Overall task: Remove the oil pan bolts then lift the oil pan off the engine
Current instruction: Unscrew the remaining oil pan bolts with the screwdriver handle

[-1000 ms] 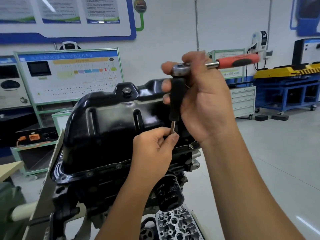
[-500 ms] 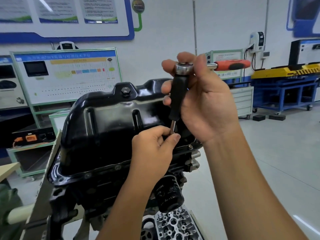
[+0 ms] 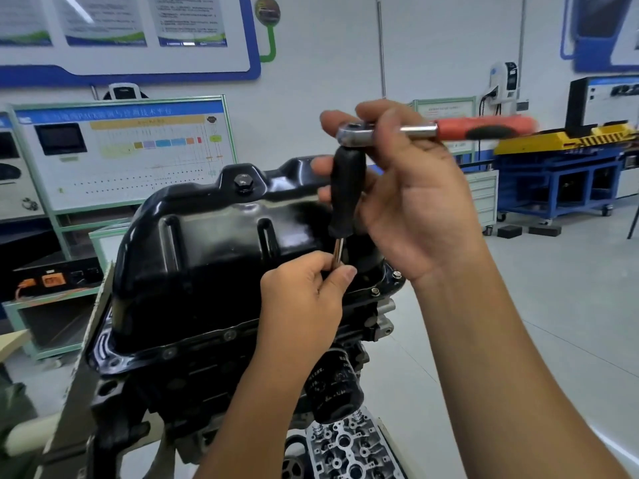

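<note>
A glossy black oil pan [image 3: 214, 257] sits on top of the upturned engine [image 3: 193, 382], with small silver bolts [image 3: 375, 291] along its right flange. My right hand [image 3: 411, 202] grips the head of a ratchet [image 3: 356, 134] with an orange handle and the black extension [image 3: 345, 195] hanging from it. My left hand [image 3: 304, 299] pinches the thin metal shaft [image 3: 337, 252] at the extension's lower end, just above the pan's flange. The tip of the shaft is hidden by my fingers.
A black oil filter [image 3: 337, 388] hangs below the flange, and a bare cylinder head [image 3: 349, 451] lies under it. A drain plug [image 3: 243, 183] sits on the pan's top. A blue workbench [image 3: 560, 181] stands far right, display boards [image 3: 121, 150] behind.
The ratchet's orange handle has swung slightly while both hands stay on the tool. My view has drifted a little; the pan has not moved.
</note>
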The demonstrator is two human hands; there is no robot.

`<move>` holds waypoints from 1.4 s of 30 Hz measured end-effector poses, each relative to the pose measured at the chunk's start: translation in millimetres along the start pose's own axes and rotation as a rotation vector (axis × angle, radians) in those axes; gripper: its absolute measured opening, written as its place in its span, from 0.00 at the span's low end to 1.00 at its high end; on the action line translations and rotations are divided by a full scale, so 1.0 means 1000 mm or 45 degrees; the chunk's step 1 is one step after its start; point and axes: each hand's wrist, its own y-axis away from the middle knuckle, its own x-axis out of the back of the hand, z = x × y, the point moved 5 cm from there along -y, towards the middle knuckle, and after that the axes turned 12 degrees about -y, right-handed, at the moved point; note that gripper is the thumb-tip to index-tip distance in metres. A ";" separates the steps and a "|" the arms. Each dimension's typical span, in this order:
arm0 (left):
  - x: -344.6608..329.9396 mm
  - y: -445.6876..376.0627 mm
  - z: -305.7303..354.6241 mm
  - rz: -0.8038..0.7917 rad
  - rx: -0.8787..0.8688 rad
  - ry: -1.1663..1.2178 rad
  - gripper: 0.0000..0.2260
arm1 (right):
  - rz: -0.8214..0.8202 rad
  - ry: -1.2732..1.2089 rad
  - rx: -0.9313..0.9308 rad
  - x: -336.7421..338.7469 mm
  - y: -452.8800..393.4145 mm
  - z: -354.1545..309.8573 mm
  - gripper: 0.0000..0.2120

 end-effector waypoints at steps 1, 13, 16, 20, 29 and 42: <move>0.000 0.000 0.000 0.021 0.009 -0.012 0.10 | -0.002 0.324 0.244 -0.003 0.001 -0.008 0.05; 0.002 -0.001 0.000 -0.051 -0.031 0.015 0.10 | 0.040 -0.185 -0.054 0.001 0.001 0.006 0.06; 0.002 0.000 0.001 -0.003 -0.003 -0.007 0.09 | -0.039 0.792 0.614 -0.007 0.005 -0.013 0.06; 0.001 -0.001 -0.002 -0.039 0.008 -0.007 0.11 | 0.028 0.125 0.296 -0.004 0.001 0.005 0.08; 0.001 0.000 0.004 -0.033 -0.017 -0.078 0.11 | 0.030 0.837 0.715 -0.005 0.005 -0.006 0.07; -0.003 0.000 0.002 -0.039 -0.001 -0.159 0.18 | 0.012 0.838 0.766 -0.007 0.008 -0.007 0.06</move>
